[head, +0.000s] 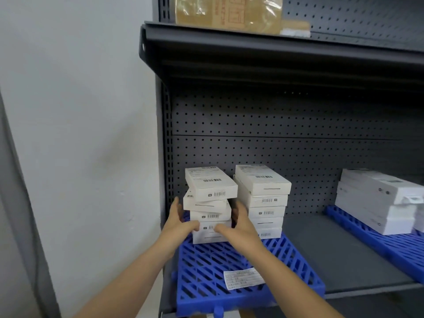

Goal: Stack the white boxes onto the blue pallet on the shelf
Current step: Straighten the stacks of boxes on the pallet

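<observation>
Left grip [177,220] and right grip [238,226] bracket the left stack of white boxes [211,187] from either side. Each grip is spread: the fingers lie straight up along the stack's flank, and the thumbs press across the front of the 4th box down. The right grip's fingers sit in the narrow gap between this stack and the right stack of white boxes [263,182].

The left stack shows 5 boxes, the upper ones twisted out of line with those below. It stands at the back left of the blue pallet [229,267]. The right stack, just beside it on the same pallet, shows 5 box fronts and is squarer. A paper label [244,278] lies on the pallet's front part.

The pallet rests on the grey shelf [332,249], before a perforated back panel [275,134]. Well apart to the right, a second blue pallet [378,242] carries larger white boxes [378,203]. On the upper shelf [252,47] sits a plastic-wrapped brown package [227,12].
</observation>
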